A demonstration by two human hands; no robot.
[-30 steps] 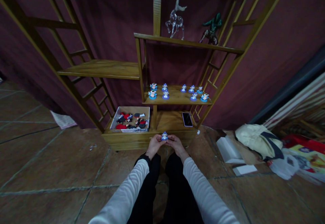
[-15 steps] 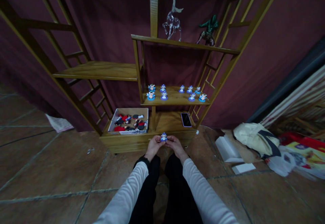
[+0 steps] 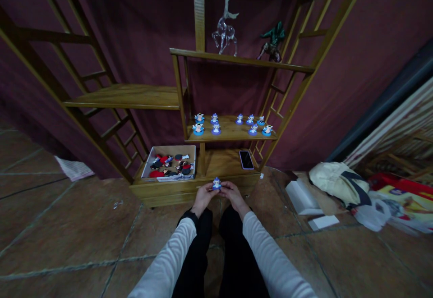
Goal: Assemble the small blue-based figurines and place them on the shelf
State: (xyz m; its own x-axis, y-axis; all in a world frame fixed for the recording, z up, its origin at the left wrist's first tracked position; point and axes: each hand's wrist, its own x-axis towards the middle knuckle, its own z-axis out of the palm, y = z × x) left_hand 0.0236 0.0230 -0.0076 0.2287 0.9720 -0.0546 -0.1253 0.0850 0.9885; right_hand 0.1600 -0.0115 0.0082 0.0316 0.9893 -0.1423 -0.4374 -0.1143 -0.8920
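Note:
Between my fingertips, low in front of the wooden shelf unit (image 3: 158,189), is a small purple-and-white figurine (image 3: 217,183) on a round base. My left hand (image 3: 204,196) grips its base from the left, and my right hand (image 3: 234,194) from the right. The figurine stands upright and faces me. Several similar figurines stand on the middle shelf (image 3: 228,133) above, in two rows: a purple one (image 3: 215,128) near its centre, blue-based ones (image 3: 198,129) at the left and another blue-based one (image 3: 267,130) at the right.
A cardboard box (image 3: 145,171) of red and black figures sits bottom left, a phone (image 3: 246,159) bottom right. Up top stand a clear deer statue (image 3: 224,32) and a green figure (image 3: 273,41). White boxes (image 3: 302,199), a cream bag (image 3: 334,181) and plastic bags (image 3: 374,212) lie on the right floor.
The view has shifted slightly, so the shelf appears a little further left. Both hands still hold the figurine in the same place.

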